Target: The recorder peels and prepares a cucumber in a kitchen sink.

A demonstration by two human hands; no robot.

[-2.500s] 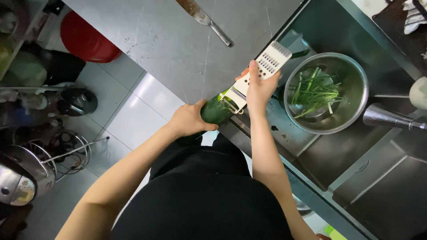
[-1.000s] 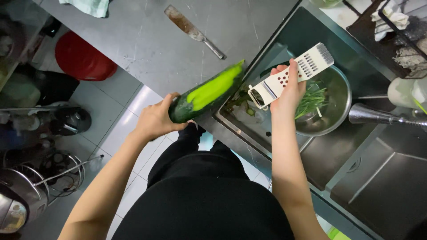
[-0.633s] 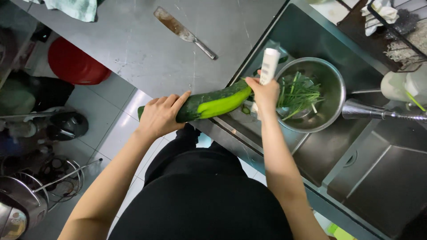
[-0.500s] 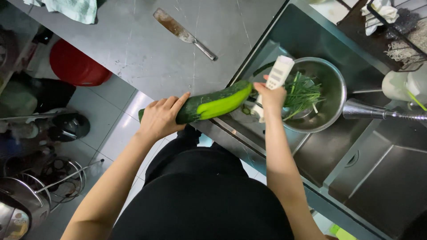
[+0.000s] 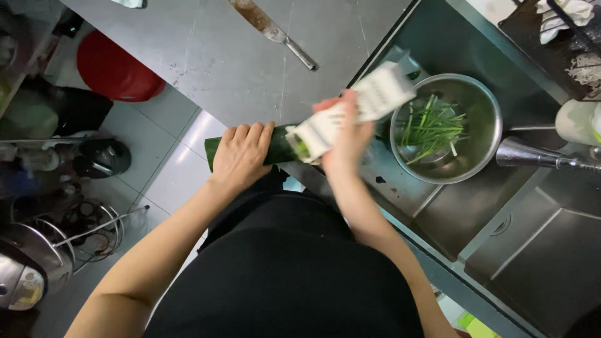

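Here, head view, the only one. The long dark-green cucumber-like vegetable (image 5: 278, 147) is held out in the air at the front edge of the grey steel worktop (image 5: 225, 56), w/ its long axis running roughly left-right across the person's body, the far end tipped slightly up toward the sink. The left hand (image 5: 241, 156) is wrapped over the near end, fingers curled across the top, so closed firmly round it. The right hand (image 5: 344, 134) grips a white flat plastic slicer/grater w/ a long handle (image 5: 350, 112); it's motion-blurred, so the exact finger hold can't be read, but the hand is clearly shut on the tool. The slicer lies diagonal, its lower end touching the vegetable's exposed end just beside the left hand's fingertips, its upper end pointing up-right toward the sink.

Key relation: the vegetable's free end sits btwn the two hands, w/ the right one nearer the cut face and the left one anchoring behind. The round stainless-steel bowl w/ thin green strips in it (image 5: 488, 122) sits in the steel sink (image 5: 544, 250), to the right of the tool and apart from it.

Further off: a metal-handled cleaver (image 5: 272, 31) lies on the worktop, well apart from both hands. A red round bin (image 5: 116, 69) is on the floor below left.
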